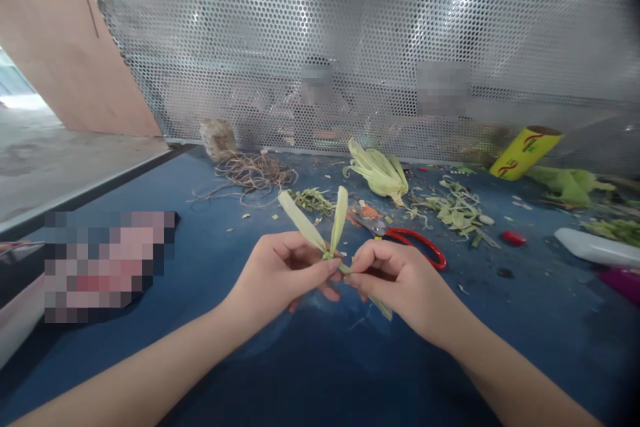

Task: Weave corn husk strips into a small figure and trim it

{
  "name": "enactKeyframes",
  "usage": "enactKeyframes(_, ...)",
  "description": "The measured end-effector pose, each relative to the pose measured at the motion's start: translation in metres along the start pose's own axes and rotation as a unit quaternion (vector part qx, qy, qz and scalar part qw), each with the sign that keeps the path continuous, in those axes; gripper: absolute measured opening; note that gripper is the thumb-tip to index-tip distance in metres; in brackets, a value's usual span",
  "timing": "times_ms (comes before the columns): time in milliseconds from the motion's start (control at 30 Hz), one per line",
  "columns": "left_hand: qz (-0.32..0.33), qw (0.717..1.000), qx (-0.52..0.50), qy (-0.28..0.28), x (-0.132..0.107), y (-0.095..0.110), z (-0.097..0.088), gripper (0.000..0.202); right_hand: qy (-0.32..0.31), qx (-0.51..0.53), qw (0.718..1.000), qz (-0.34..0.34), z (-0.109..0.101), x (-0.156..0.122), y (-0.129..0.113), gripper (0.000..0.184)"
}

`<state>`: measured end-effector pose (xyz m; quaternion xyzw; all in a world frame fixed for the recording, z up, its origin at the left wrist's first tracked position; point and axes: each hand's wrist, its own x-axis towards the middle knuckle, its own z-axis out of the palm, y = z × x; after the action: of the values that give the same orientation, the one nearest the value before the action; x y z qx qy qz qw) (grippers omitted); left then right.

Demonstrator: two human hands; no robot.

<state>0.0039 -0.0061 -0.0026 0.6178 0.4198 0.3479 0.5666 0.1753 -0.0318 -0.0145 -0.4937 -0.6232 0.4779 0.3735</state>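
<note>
Between both hands is a pale green corn husk strip, knotted or bound near its middle, with two flat ends standing up in a V. My left hand pinches it at the knot between thumb and fingers. My right hand grips the lower part, whose tail pokes out below the fingers. Just behind the right hand lie red-handled scissors, their blades pointing left and partly covered by scraps. Farther back, a bunch of corn husks rests on the blue table.
A tangle of brown twine lies at the back left beside a pale roll. Shredded husk scraps, a yellow tube and a white object are on the right. A perforated metal screen stands behind; a blurred-out phone-like object sits left.
</note>
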Motion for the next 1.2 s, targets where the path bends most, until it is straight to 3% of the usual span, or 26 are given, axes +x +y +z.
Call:
enactKeyframes(267, -0.001, 0.999, -0.052, 0.011, 0.0, 0.001, -0.002, 0.012, -0.025, 0.023, 0.999, 0.0, -0.009, -0.003, -0.006, 0.014)
enactKeyframes(500, -0.018, 1.0, -0.023, 0.006, 0.001, 0.003, -0.002, 0.021, -0.029, -0.013, 0.999, 0.001, -0.01, 0.0, -0.004, 0.011)
enactKeyframes(733, 0.037, 0.999, 0.024, 0.032, -0.001, 0.007, -0.002, 0.009, -0.049, -0.015, 0.999, -0.017, -0.015, 0.0, -0.004, 0.014)
enactKeyframes(833, 0.029, 0.999, 0.015, 0.018, 0.0, 0.008, -0.004, 0.011, -0.04, -0.026, 0.999, -0.025, -0.018, 0.0, -0.006, 0.013)
enactKeyframes(1033, -0.019, 0.994, -0.034, -0.1, 0.0, 0.008, 0.001, 0.034, -0.009, -0.036, 0.996, -0.076, -0.009, 0.005, -0.006, 0.027)
enactKeyframes(1200, 0.018, 0.998, 0.001, -0.058, 0.0, 0.007, 0.004, 0.023, 0.052, -0.055, 0.987, -0.145, 0.002, 0.008, 0.002, 0.009)
